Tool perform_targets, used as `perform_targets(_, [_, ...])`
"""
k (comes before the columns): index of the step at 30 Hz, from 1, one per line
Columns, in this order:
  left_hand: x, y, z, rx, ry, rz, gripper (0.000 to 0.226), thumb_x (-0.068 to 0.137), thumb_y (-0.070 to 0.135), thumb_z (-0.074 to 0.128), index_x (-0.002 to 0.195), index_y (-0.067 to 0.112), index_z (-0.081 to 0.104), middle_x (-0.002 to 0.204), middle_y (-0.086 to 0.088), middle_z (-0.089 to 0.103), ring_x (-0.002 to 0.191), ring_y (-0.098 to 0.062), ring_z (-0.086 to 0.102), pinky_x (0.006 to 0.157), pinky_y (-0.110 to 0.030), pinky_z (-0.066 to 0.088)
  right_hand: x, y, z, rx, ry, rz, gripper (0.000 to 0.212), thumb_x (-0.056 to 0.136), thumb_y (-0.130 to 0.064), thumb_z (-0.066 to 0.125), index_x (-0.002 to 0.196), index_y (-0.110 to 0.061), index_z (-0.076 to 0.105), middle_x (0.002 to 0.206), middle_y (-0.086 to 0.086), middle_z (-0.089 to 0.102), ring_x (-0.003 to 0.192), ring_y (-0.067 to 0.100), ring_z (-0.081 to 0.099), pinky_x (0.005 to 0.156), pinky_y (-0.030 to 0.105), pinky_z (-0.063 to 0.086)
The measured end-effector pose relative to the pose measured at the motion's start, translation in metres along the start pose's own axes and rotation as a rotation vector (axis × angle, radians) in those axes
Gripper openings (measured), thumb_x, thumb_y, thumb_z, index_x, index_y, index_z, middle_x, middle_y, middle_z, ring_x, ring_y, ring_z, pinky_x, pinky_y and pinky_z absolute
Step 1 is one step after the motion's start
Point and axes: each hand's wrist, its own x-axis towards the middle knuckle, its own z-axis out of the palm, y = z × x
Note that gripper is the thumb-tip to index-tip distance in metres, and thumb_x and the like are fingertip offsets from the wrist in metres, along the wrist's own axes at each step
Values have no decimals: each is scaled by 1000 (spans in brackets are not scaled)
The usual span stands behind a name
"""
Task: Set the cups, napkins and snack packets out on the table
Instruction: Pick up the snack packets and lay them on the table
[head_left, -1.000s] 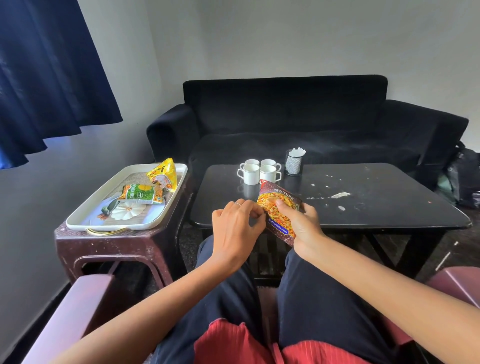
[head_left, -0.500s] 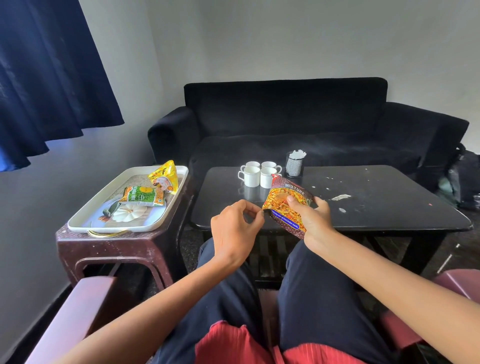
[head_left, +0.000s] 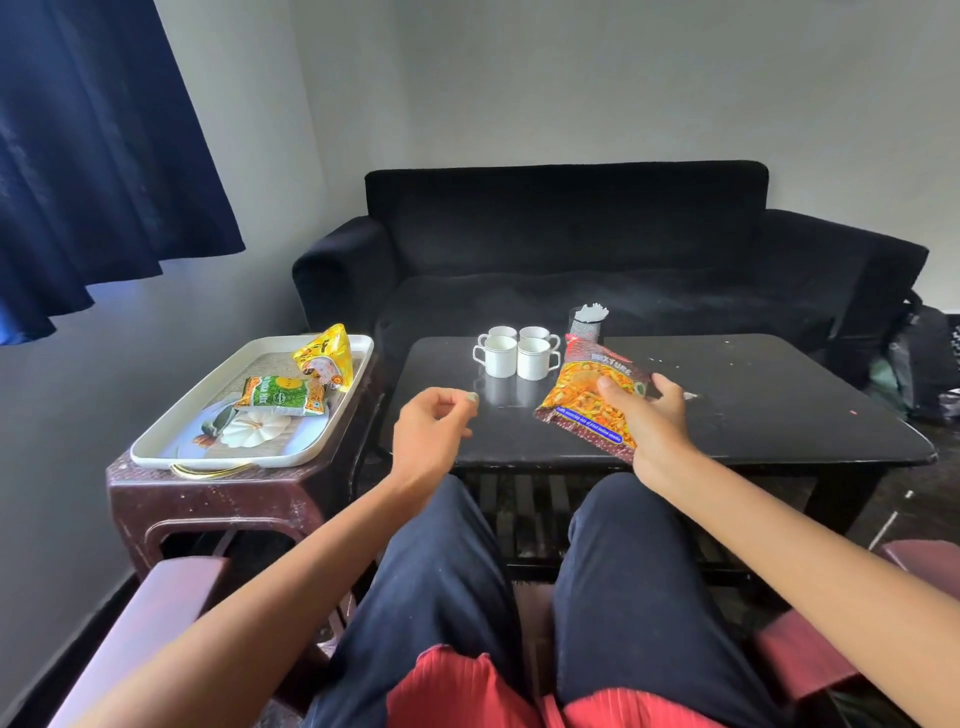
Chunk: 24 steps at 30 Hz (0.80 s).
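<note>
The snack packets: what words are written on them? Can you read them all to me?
"MIXTURE": on the red packet that the right hand holds.
Blue strip on that packet: too small to read.
Green packet on the tray: too blurred to read.
Yellow packet: no readable words.

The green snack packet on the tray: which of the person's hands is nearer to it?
Left. The left hand hovers just right of the green snack packet; the right hand is farther right.
</note>
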Motion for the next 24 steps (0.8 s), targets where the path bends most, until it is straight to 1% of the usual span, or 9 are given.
perform_targets(4, [-10, 7, 10, -59, -298, -112, 18, 93, 44, 53, 97, 29, 63, 103, 8, 70, 86, -9, 68, 77, -28, 50, -18, 12, 12, -104, -173, -116, 73, 78, -12, 75, 137, -18, 32, 120, 7, 59, 100, 17, 62, 80, 33, 53])
perform_targets(6, [-13, 10, 12, -89, -416, -161, 29, 94, 50, 48, 103, 28, 64, 96, 10, 73, 82, -7, 69, 78, -29, 51, -27, 17, 17, -148, -255, -168, 70, 77, -10, 75, 132, -22, 34, 115, 6, 60, 101, 16, 63, 85, 34, 53])
perform_targets(8, [-13, 10, 14, -119, -483, -179, 37, 94, 52, 46, 111, 24, 65, 100, 5, 75, 90, -12, 71, 80, -29, 55, -34, 21, 20, -181, -334, -202, 68, 77, -11, 76, 127, -29, 33, 114, 4, 61, 100, 13, 63, 82, 28, 53])
perform_targets(12, [-10, 5, 14, -248, -446, -213, 38, 95, 38, 54, 116, 9, 64, 108, -9, 73, 101, -25, 70, 95, -44, 53, -42, 26, 21, -272, -432, -257, 73, 78, -15, 75, 133, -32, 29, 117, 3, 59, 106, 12, 60, 84, 24, 50])
perform_targets(16, [-6, 0, 14, -295, -375, -237, 34, 91, 32, 62, 115, 7, 64, 104, -11, 74, 95, -27, 71, 91, -43, 55, -41, 25, 21, -287, -463, -245, 74, 79, -23, 75, 136, -32, 28, 113, -5, 60, 104, 7, 60, 84, 26, 52])
perform_targets(19, [-4, -1, 13, -320, -365, -229, 32, 89, 29, 65, 112, 8, 65, 100, -10, 75, 89, -25, 72, 82, -36, 58, -36, 18, 20, -229, -420, -180, 54, 82, -26, 70, 126, -27, 39, 107, -3, 64, 93, 7, 66, 69, 21, 53])
perform_targets(21, [-5, -2, 14, -327, -393, -221, 29, 88, 26, 66, 111, 8, 66, 102, -11, 74, 92, -27, 72, 84, -38, 57, -31, 12, 19, -198, -400, -152, 33, 87, -26, 65, 116, -19, 52, 96, -2, 69, 79, 4, 70, 58, 17, 52])
perform_targets(23, [-7, -3, 16, -333, -428, -211, 25, 89, 23, 66, 109, 9, 66, 104, -11, 74, 93, -26, 72, 84, -37, 58, -25, 7, 16, -218, -385, -131, 16, 90, -27, 60, 100, -15, 62, 86, -2, 70, 71, 5, 69, 54, 18, 51])
perform_targets(24, [-8, -3, 16, -339, -442, -207, 24, 88, 22, 66, 108, 10, 66, 104, -11, 74, 93, -25, 72, 81, -34, 59, -22, 6, 14, -228, -371, -114, 14, 91, -27, 59, 92, -14, 65, 82, -1, 70, 71, 8, 67, 56, 21, 52])
